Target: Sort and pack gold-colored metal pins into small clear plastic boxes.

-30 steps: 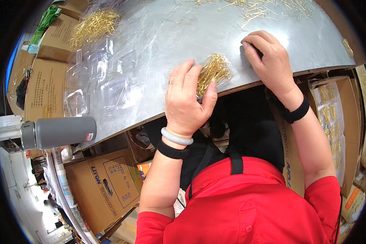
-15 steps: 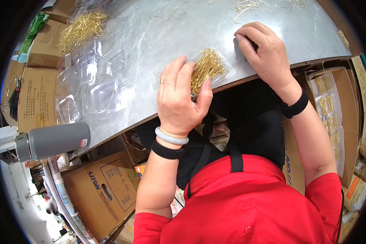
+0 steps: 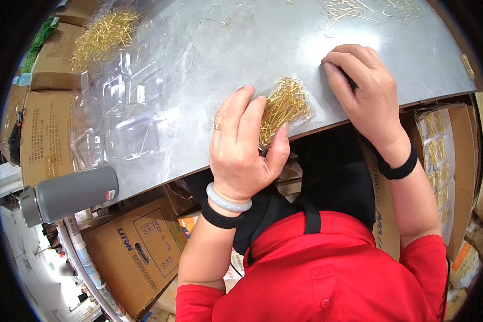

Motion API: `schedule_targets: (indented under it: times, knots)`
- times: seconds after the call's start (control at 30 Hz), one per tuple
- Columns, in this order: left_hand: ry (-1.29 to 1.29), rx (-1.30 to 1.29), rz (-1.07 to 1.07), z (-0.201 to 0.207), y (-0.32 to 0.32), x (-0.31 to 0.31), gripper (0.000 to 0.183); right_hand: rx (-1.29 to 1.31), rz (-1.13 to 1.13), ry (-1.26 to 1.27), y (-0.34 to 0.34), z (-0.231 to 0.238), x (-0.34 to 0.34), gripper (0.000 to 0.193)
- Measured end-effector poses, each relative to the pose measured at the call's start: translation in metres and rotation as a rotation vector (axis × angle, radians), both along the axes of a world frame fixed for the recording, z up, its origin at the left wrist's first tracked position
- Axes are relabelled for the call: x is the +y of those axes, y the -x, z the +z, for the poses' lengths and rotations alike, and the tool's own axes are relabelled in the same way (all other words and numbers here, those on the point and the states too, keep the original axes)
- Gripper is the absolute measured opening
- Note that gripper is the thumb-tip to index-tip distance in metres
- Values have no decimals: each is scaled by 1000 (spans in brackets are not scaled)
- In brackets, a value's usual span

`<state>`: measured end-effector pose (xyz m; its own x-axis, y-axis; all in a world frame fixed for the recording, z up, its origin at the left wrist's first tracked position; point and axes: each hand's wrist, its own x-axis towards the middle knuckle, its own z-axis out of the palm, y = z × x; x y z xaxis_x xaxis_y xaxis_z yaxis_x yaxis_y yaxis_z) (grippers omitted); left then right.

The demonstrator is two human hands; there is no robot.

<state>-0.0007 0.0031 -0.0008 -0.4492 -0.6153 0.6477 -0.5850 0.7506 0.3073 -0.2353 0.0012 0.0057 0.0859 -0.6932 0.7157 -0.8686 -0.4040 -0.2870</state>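
Observation:
A bundle of thin gold wire hooks (image 3: 287, 104) lies in a clear plastic tray (image 3: 319, 114) near the front edge of the table. My left hand (image 3: 239, 142) curves round the tray's left side, fingers along the far side and thumb at the near side. To the right, my right hand (image 3: 367, 96) rests low over the tabletop, apart from the tray. Its fingers are curled with thumb and forefinger close together; whatever they may hold is hidden.
Empty clear plastic trays (image 3: 131, 134) and a heap of gold hooks (image 3: 104, 37) occupy the table's left. Loose hooks (image 3: 346, 9) lie at the far side. A grey bottle (image 3: 75, 194) lies at the left edge. An open carton (image 3: 456, 155) with packed hooks stands at the right below the table.
The view has shifted a little, so the table and both hands appear lower and slightly farther right. My left hand stays at the tray; my right hand keeps its curled shape.

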Motion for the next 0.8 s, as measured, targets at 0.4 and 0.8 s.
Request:
schedule_targets:
  times: [0.4,0.8]
  knots:
    - [5,4,17,-2,-1,0,42,30,99,-81,-2,7,1,10]
    - [26,36,0,-4,0,0,43,47,67,-92,-2,7,2,8]
